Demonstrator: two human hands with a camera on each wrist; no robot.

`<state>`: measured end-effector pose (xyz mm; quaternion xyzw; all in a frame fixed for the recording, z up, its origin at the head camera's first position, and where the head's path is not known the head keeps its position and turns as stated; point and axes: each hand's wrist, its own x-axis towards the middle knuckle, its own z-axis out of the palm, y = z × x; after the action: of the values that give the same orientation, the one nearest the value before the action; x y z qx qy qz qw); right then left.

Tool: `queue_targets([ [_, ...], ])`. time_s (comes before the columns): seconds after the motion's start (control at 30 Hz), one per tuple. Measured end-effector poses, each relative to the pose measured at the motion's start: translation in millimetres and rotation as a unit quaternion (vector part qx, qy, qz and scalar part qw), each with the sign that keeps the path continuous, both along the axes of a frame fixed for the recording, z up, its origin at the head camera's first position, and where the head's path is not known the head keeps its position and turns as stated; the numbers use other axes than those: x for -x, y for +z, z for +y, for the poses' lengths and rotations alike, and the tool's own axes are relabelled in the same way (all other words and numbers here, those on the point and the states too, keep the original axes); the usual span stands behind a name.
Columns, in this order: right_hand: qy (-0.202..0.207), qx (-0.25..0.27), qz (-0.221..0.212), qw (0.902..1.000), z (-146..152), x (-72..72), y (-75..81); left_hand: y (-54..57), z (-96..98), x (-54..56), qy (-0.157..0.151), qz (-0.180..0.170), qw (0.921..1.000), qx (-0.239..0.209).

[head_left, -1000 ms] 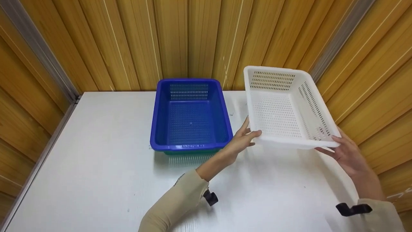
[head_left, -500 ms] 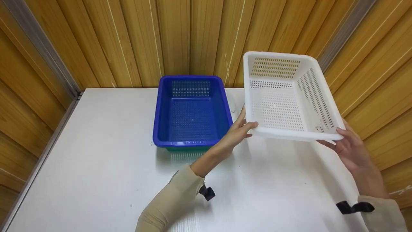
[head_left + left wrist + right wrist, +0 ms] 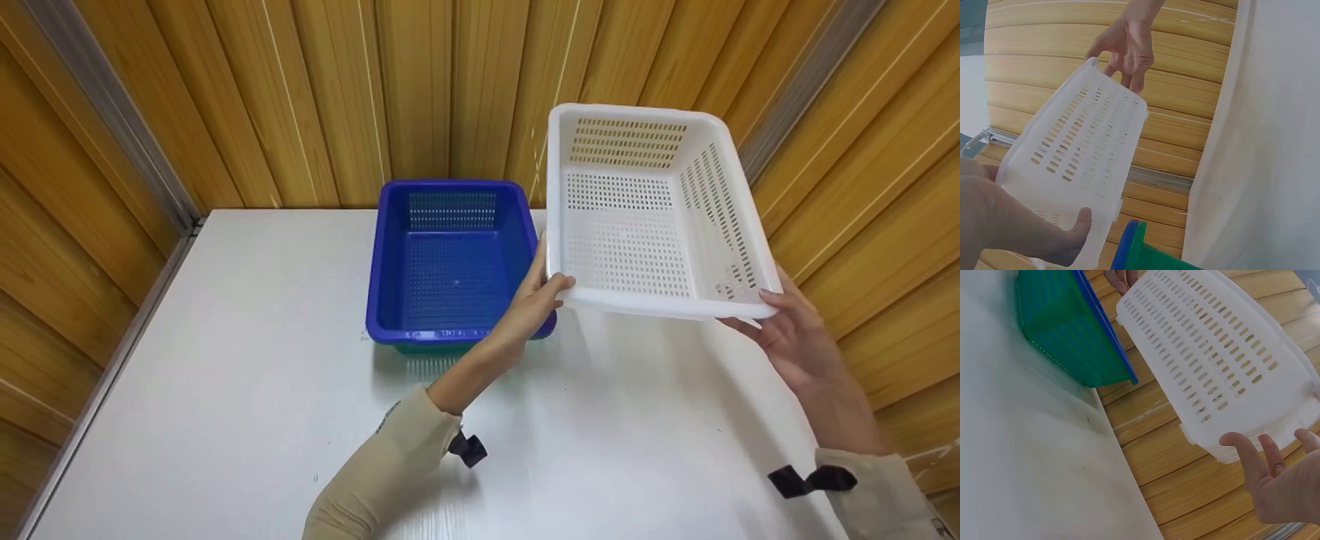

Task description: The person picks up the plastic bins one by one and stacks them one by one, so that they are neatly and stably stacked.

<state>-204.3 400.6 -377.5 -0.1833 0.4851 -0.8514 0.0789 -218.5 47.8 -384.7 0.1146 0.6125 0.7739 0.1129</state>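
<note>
A white perforated plastic basket (image 3: 626, 240) hangs tilted above the table, its open top toward the head camera. My left hand (image 3: 529, 307) grips its near left corner, thumb over the rim and fingers against the outer side. At the near right corner my right hand (image 3: 799, 345) holds the rim, with the thumb on top and fingers underneath. Left of it, a blue basket (image 3: 457, 285) sits nested in a green basket (image 3: 435, 348) on the table. In the right wrist view the green basket (image 3: 1055, 332) shows beneath the blue rim, apart from the white basket (image 3: 1207, 354).
The white table (image 3: 247, 360) runs back to a wood-patterned panel wall (image 3: 322, 97). A similar wall (image 3: 885, 225) stands close on the right, beside my right hand. Grey metal strips (image 3: 806, 82) mark the corners.
The white basket has risen off the table side and then shifted left, toward the blue basket, with both hands keeping hold. The nested baskets stay in place; the head view has shifted slightly.
</note>
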Motion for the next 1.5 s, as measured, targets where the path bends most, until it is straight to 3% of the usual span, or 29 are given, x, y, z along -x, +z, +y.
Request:
queue_targets([
  [0.3, 0.021, -0.033, 0.006, 0.9992, -27, 19.9, -1.9, 2.5, -31.1, 2.6, 0.021, 0.006, 0.9998, 0.004],
  [0.57, 0.01, -0.085, 0.0, 0.9963, -53, 34.6, -1.4, 0.1, -62.9, 3.7, 0.028, 0.013, 0.9995, 0.01],
  [0.8, 0.032, -0.098, 0.012, 0.9946, -67, 38.6, -1.6, -5.6, -81.1, 2.9, 0.05, 0.017, 0.9986, 0.002],
  [1.0, 0.017, -0.118, 0.0, 0.9929, -79, 40.0, -0.9, -12.0, -95.6, 3.6, 0.066, 0.036, 0.9972, 0.004],
  [1.3, 0.016, -0.139, -0.008, 0.9901, -99, 37.6, 5.8, -5.1, -118.7, -0.6, 0.063, 0.054, 0.9965, 0.003],
  [1.5, 0.034, -0.138, -0.025, 0.9896, -113, 41.7, 5.8, -4.7, -139.1, -0.6, 0.076, 0.039, 0.9958, 0.035],
])
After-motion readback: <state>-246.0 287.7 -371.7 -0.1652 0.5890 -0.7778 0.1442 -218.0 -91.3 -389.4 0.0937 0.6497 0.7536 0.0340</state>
